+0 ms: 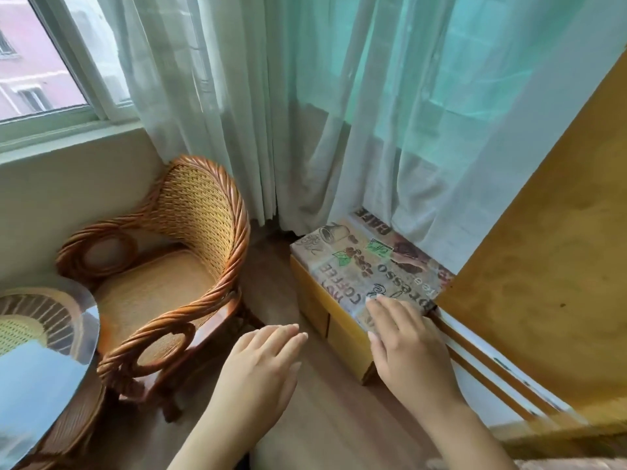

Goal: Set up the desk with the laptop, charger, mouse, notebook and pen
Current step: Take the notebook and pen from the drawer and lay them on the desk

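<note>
A low yellow wooden desk with drawers stands by the curtain, its top covered with a coffee-print sheet. My right hand lies flat on the near end of that sheet, fingers apart, holding nothing. My left hand hovers over the floor to the left of the desk, palm down, fingers loosely together and empty. No laptop, charger, mouse, notebook or pen shows in this view.
A wicker armchair stands left of the desk with a strip of wooden floor between them. A round glass-topped table is at the lower left. Sheer curtains hang behind; a yellow wooden panel rises on the right.
</note>
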